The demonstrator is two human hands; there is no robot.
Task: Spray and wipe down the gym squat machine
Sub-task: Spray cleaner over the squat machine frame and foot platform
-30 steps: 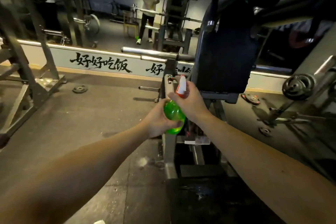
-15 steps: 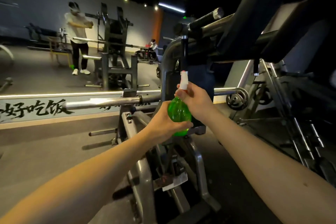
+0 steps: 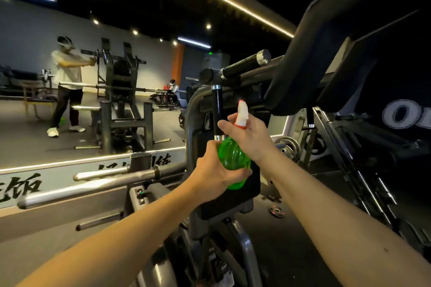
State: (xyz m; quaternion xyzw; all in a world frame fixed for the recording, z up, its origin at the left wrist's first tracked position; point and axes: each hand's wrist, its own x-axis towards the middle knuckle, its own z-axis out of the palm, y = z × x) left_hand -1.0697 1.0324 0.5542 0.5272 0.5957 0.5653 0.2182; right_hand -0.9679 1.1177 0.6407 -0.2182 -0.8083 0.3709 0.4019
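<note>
In front of the squat machine (image 3: 233, 200), the spray bottle (image 3: 233, 158) is held up in both hands.
In the head view, a wasted spray is judged the main risk. The white spray head (image 3: 242, 112) stands close to the black upright handle (image 3: 217, 109), and which way its nozzle faces cannot be told, so mist could be sent past the machine or back at the person. No cloth is seen, so wet patches might be left. The green body is cupped from below by the left hand (image 3: 214, 172), fingers curled round it. The neck under the spray head is gripped by the right hand (image 3: 251, 140), and both are reached well forward.
</note>
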